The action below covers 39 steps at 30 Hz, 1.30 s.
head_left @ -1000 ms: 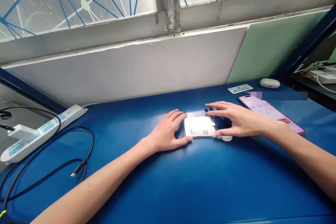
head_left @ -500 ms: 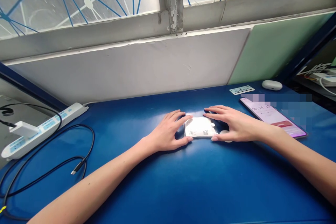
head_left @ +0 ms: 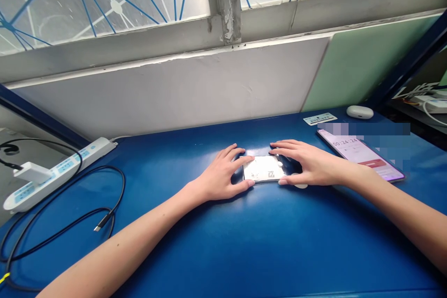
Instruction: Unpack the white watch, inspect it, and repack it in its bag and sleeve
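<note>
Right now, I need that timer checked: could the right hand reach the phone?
Probably yes: the phone lies just beyond the right forearm, nothing visibly on it, though the right hand is at the white item.

A broad stretch of blue surface (head_left: 251, 247) lies open from the near edge to the left hand (head_left: 221, 174) and right hand (head_left: 312, 163), flanked by their forearms (head_left: 139, 242), with a narrower lane along the far edge. A power strip (head_left: 64, 168) and looped black cable (head_left: 103, 222) obstruct the left edge; a phone (head_left: 361, 151), card (head_left: 319, 118) and white case (head_left: 359, 111) crowd the far right corner.
</note>
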Available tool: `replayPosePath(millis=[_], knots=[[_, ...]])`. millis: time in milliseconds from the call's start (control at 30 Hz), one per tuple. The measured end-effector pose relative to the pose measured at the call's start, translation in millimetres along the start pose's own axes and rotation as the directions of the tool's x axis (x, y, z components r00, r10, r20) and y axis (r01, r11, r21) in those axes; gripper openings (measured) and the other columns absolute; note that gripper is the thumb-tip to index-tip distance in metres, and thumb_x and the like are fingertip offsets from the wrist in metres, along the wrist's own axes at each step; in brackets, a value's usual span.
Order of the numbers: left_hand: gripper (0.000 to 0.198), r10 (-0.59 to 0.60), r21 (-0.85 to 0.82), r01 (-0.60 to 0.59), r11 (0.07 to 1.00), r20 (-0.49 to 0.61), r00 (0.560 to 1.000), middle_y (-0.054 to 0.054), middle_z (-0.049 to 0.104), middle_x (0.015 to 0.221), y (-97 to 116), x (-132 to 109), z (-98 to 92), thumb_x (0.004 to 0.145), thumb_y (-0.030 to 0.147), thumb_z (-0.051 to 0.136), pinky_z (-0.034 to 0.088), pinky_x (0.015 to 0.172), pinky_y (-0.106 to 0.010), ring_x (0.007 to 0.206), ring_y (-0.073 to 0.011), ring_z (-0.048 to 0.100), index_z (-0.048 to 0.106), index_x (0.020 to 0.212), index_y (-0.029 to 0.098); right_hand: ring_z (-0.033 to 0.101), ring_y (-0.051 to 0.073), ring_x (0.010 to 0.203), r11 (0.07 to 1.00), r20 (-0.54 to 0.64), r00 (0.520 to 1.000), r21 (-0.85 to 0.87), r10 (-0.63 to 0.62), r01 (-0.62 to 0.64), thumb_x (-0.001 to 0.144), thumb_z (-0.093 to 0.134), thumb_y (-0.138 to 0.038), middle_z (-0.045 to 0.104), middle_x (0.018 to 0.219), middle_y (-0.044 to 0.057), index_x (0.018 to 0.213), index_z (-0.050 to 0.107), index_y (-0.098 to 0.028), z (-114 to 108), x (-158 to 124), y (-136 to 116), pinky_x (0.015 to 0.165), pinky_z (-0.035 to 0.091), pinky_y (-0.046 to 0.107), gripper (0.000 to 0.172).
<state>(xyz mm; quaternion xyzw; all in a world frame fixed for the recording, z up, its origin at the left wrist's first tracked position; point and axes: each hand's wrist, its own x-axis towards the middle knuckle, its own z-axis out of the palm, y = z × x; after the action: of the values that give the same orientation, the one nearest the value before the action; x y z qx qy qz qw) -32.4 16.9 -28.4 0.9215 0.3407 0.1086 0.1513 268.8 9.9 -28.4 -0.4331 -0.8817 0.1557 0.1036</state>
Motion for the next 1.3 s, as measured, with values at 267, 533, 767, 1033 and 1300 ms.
replayPosePath(millis=[267,533,767,1033,1300], knots=[[0.068,-0.015,0.012,0.015,1.000,-0.002,1.000,-0.014,0.045,0.153,-1,1,2.2,0.091,0.056,0.061,0.031,0.119,-0.054,0.148,-0.0362,0.030,0.047,0.145,0.016,0.042,0.041,0.140,1.000,0.018,1.000,-0.030,0.005,-0.004,0.080,0.062,-0.070,0.048,0.153,0.018,0.143,0.054,-0.016,0,0,1,0.111,0.039,0.060,0.083],[0.066,-0.026,0.029,0.026,0.999,0.004,1.000,-0.015,0.046,0.153,-1,2,1.3,0.090,0.057,0.061,0.032,0.118,-0.054,0.147,-0.0365,0.032,0.052,0.142,0.017,0.042,0.040,0.140,1.000,0.004,1.000,-0.027,0.006,-0.005,0.080,0.063,-0.069,0.049,0.153,0.018,0.142,0.055,-0.016,1,0,0,0.111,0.039,0.058,0.082],[0.069,-0.013,0.030,0.014,0.999,-0.004,1.000,-0.015,0.047,0.152,0,3,1.3,0.090,0.057,0.061,0.032,0.119,-0.053,0.147,-0.0354,0.032,0.047,0.144,0.016,0.041,0.041,0.141,0.998,-0.003,1.000,0.054,0.015,-0.015,0.079,0.067,-0.065,0.048,0.154,0.016,0.143,0.054,-0.019,2,-2,3,0.112,0.039,0.058,0.080],[0.073,-0.037,0.063,0.045,0.997,-0.130,0.991,-0.016,0.056,0.143,1,3,6.3,0.074,0.056,0.072,0.037,0.116,-0.052,0.139,-0.0363,0.045,0.053,0.131,0.015,0.040,0.041,0.142,0.990,0.060,0.995,0.116,0.078,-0.085,0.077,0.069,-0.065,0.040,0.159,0.015,0.152,0.042,-0.021,-2,-7,8,0.114,0.039,0.058,0.091],[0.067,-0.043,0.063,0.054,0.997,-0.156,0.987,-0.018,0.056,0.140,0,2,7.3,0.074,0.052,0.072,0.037,0.115,-0.053,0.137,-0.0380,0.045,0.054,0.126,0.015,0.039,0.041,0.143,0.990,0.066,0.993,0.093,0.099,-0.105,0.078,0.068,-0.066,0.039,0.160,0.014,0.153,0.042,-0.020,-1,-6,13,0.115,0.038,0.057,0.092]])
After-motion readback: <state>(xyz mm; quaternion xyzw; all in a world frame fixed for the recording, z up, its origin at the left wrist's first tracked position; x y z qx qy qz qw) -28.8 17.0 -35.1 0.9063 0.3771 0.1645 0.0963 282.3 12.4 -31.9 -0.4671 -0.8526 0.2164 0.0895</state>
